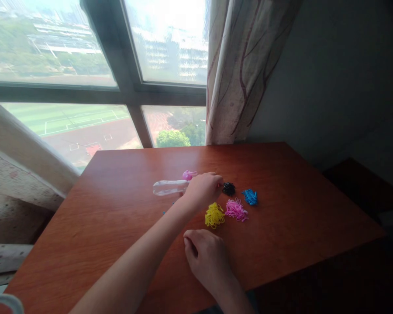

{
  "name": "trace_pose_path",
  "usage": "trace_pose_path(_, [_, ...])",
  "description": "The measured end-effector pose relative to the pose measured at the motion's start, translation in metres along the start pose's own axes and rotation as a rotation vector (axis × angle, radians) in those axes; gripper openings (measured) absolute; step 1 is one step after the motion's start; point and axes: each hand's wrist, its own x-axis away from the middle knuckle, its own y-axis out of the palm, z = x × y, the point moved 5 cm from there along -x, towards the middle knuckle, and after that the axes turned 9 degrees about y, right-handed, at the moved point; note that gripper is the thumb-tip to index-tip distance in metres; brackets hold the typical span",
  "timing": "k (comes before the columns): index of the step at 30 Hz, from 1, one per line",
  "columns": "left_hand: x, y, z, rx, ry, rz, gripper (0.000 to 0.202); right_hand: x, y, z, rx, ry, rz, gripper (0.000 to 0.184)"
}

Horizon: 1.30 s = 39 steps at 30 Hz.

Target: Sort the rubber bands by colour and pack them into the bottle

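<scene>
My left hand point(203, 188) stretches over the table to the left edge of a black pile point(229, 189) of small pieces, its fingers closed. A speck of red point(220, 185) shows at its fingertips; I cannot make out what it is. My right hand point(207, 255) rests curled on the tabletop, and whatever its fingers might hold is hidden. Just beyond it lies a yellow pile point(214, 216) of small loops. Beside that sit a pink pile point(236, 209) of loops and a blue pile point(250, 197).
A clear plastic container point(168, 187) lies partly behind my left hand, with a pink trinket point(187, 175) by it. Tiny blue bits point(164, 213) lie left of my forearm. The wooden table point(118, 218) meets a window point(173, 122) with a curtain point(236, 69).
</scene>
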Motion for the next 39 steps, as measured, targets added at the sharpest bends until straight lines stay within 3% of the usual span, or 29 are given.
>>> trace_pose_path(6, [-0.03,0.019,-0.004,-0.019,-0.016,-0.035,0.021,0.001,0.001,0.001,-0.011,0.0,0.014,0.015])
trace_pose_path(13, [-0.026,0.017,-0.008,-0.013,-0.047,-0.029,0.022,0.001,0.0,0.0,-0.037,0.002,0.01,0.016])
trace_pose_path(16, [-0.006,0.004,-0.01,-0.003,-0.035,0.007,0.021,0.001,0.0,0.0,-0.024,0.005,0.009,0.015])
trace_pose_path(20, [0.039,-0.017,-0.016,0.013,-0.038,0.026,0.02,0.001,0.0,0.0,-0.034,0.004,0.019,0.016])
trace_pose_path(25, [0.098,-0.037,-0.034,-0.002,-0.164,0.092,0.017,0.0,0.003,0.001,-0.029,0.023,0.046,0.017])
trace_pose_path(34, [0.175,-0.028,-0.053,0.018,-0.368,0.106,0.019,-0.005,0.001,-0.005,0.047,0.073,0.041,0.015])
trace_pose_path(39, [0.196,-0.02,-0.054,0.058,-0.352,0.086,0.019,-0.007,0.001,-0.006,0.06,0.077,0.027,0.015])
